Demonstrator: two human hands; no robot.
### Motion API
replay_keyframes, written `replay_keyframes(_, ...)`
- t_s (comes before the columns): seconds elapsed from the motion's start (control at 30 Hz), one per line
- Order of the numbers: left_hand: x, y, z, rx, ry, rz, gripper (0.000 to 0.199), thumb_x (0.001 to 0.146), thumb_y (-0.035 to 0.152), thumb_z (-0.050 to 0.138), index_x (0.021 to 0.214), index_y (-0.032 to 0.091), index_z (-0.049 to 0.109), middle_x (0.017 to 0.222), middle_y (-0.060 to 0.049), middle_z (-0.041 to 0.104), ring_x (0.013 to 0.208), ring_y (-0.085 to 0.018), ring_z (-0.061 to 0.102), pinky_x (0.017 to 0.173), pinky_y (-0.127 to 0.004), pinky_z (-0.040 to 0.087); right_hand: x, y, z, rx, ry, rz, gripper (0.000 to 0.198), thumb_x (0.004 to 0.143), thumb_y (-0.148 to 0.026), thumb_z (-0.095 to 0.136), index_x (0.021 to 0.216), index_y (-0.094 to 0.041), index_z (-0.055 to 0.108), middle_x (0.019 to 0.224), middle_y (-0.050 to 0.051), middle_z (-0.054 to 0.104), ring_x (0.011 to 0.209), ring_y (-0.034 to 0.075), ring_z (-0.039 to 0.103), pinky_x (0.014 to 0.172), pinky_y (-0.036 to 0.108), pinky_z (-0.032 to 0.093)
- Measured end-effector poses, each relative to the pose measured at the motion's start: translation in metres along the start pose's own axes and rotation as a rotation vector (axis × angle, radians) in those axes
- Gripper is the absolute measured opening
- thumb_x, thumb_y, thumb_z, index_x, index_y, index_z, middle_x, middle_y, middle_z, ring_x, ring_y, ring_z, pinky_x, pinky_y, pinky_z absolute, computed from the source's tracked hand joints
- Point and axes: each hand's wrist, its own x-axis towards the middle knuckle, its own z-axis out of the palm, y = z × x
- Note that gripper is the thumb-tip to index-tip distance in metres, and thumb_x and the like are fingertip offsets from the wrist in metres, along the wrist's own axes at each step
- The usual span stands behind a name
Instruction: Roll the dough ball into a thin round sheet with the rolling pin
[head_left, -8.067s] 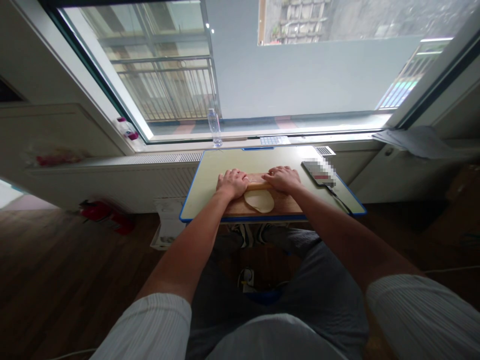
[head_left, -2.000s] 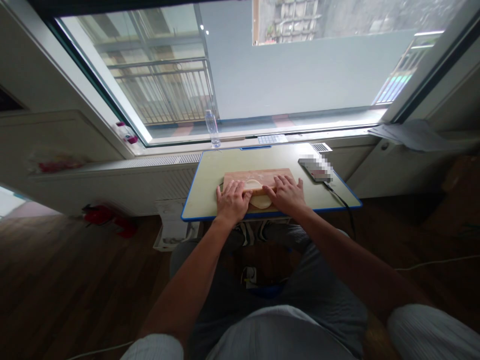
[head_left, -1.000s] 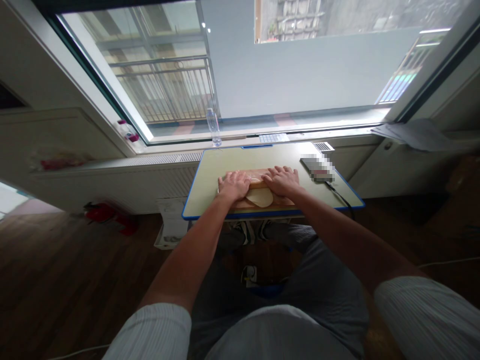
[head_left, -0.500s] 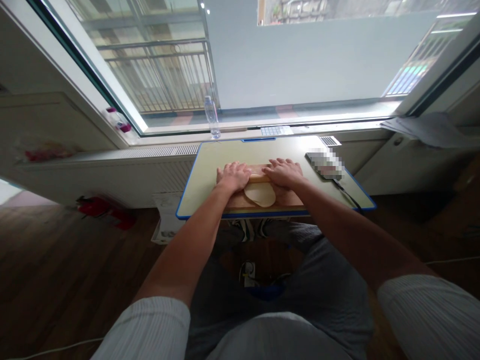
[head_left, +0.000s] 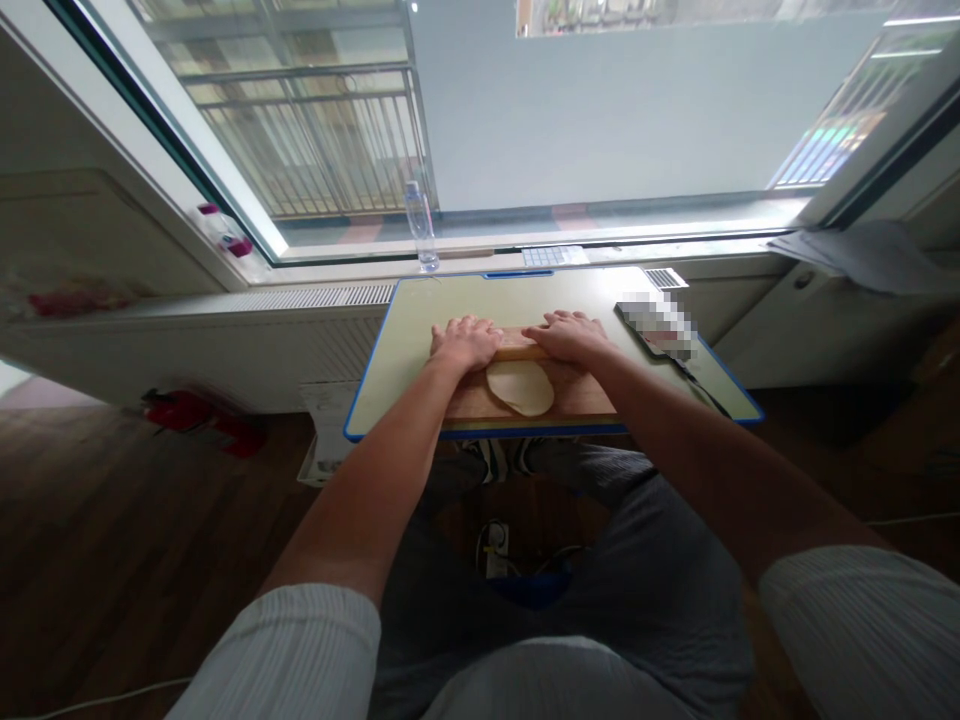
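A wooden rolling pin (head_left: 517, 353) lies crosswise on a wooden board (head_left: 472, 402). My left hand (head_left: 465, 343) rests over its left end and my right hand (head_left: 568, 334) over its right end, palms down, fingers pointing to the window. Only the pin's middle shows between them; the hands hide both ends. On my side of the pin lies a thin, flat, pale piece of dough (head_left: 523, 387), roughly oval and narrowing toward me. The pin sits at or just beyond the dough's far edge.
The board lies at the near edge of a blue-rimmed table (head_left: 405, 330). A dark phone-like device (head_left: 637, 325), partly blurred out, lies at the right with a cable. A clear bottle (head_left: 421, 230) stands on the windowsill. A red fire extinguisher (head_left: 202, 420) lies on the floor at left.
Both hands have pushed the rolling pin slightly away from me, so more of the dough's far edge shows. The whole view has shifted a little.
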Motion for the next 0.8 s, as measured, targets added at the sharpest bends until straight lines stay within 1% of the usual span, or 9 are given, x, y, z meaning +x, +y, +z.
replay_keyframes(0.1,0.003,-0.001,-0.001,0.016,-0.017,-0.002,0.073,0.109,0.063,0.023,0.172,0.036,0.047,0.186,-0.005,0.035,0.168,-0.035,0.034,0.137,-0.072,0.018,0.002,0.0,-0.002,0.003,-0.007,0.009,0.084,0.102,-0.079,0.041,0.164,-0.025,0.059,0.174,0.015,0.053,0.159,0.043,0.043,0.129,0.064,0.031)
replay_keyframes(0.2,0.005,-0.001,-0.002,0.017,-0.023,-0.01,0.072,0.109,0.065,0.023,0.171,0.039,0.048,0.186,-0.003,0.036,0.168,-0.035,0.034,0.137,-0.072,0.018,0.004,0.0,-0.003,0.011,-0.003,0.013,0.083,0.102,-0.078,0.042,0.163,-0.026,0.06,0.173,0.014,0.053,0.159,0.042,0.044,0.13,0.063,0.031)
replay_keyframes(0.33,0.009,-0.002,-0.001,0.017,-0.025,-0.012,0.072,0.108,0.067,0.023,0.17,0.042,0.048,0.184,-0.003,0.039,0.167,-0.037,0.036,0.137,-0.073,0.019,0.007,-0.001,-0.005,0.001,-0.008,0.019,0.079,0.102,-0.077,0.044,0.159,-0.027,0.065,0.172,0.013,0.056,0.157,0.043,0.047,0.128,0.062,0.034)
replay_keyframes(0.57,0.014,-0.003,-0.002,0.033,-0.048,0.001,0.073,0.109,0.066,0.023,0.173,0.038,0.045,0.185,-0.005,0.038,0.166,-0.039,0.036,0.135,-0.076,0.021,0.01,-0.001,-0.005,0.02,-0.004,0.026,0.079,0.102,-0.076,0.045,0.16,-0.026,0.064,0.173,0.011,0.054,0.156,0.041,0.048,0.129,0.062,0.035)
replay_keyframes(0.8,0.021,-0.003,-0.004,0.026,-0.062,-0.006,0.072,0.109,0.067,0.026,0.171,0.038,0.048,0.183,-0.006,0.041,0.165,-0.04,0.037,0.134,-0.078,0.021,0.015,-0.001,-0.005,0.012,-0.003,0.009,0.078,0.101,-0.076,0.046,0.157,-0.026,0.068,0.171,0.012,0.057,0.154,0.041,0.052,0.127,0.061,0.038)
